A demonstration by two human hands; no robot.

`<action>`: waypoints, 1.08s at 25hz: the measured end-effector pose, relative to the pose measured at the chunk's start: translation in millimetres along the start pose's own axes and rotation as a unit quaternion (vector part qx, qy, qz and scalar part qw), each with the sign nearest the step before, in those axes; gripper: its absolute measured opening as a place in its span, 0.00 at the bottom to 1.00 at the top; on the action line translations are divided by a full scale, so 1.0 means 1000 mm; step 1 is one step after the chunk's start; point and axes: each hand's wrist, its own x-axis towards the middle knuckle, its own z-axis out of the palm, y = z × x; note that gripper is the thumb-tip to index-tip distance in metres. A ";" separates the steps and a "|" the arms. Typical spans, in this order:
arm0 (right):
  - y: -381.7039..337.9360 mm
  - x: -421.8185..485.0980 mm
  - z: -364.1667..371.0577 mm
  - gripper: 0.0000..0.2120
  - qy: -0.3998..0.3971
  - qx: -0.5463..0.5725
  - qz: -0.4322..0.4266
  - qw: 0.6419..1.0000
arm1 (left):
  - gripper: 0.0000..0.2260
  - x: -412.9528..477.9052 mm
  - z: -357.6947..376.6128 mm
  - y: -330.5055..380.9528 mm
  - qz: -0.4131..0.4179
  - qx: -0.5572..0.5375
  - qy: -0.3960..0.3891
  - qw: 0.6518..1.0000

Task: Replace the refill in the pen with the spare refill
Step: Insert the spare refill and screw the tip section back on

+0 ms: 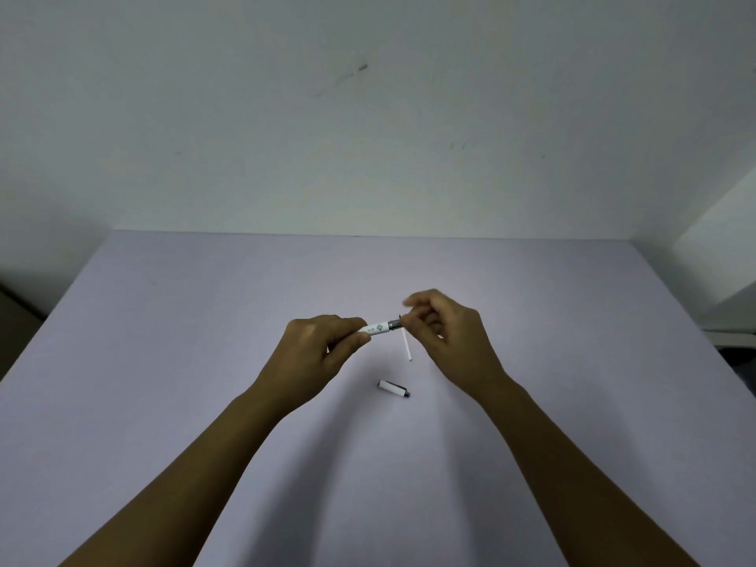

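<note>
My left hand point(323, 341) grips the white barrel of the pen point(378, 327), held level above the table. My right hand point(448, 325) pinches the pen's dark front end between thumb and fingers. A thin white refill point(407, 345) lies on the table just below the pen's tip, partly hidden by my right hand. The pen's white cap point(393, 389) with a dark end lies on the table nearer to me, between my wrists.
The lilac table point(204, 341) runs to a white wall at the back. A white ledge point(724, 255) stands at the right edge, a dark object point(16, 304) at the left.
</note>
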 end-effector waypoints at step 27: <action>0.005 0.002 -0.004 0.03 -0.066 -0.058 -0.065 0.994 | 0.05 0.001 -0.004 0.000 0.017 0.016 -0.001 1.000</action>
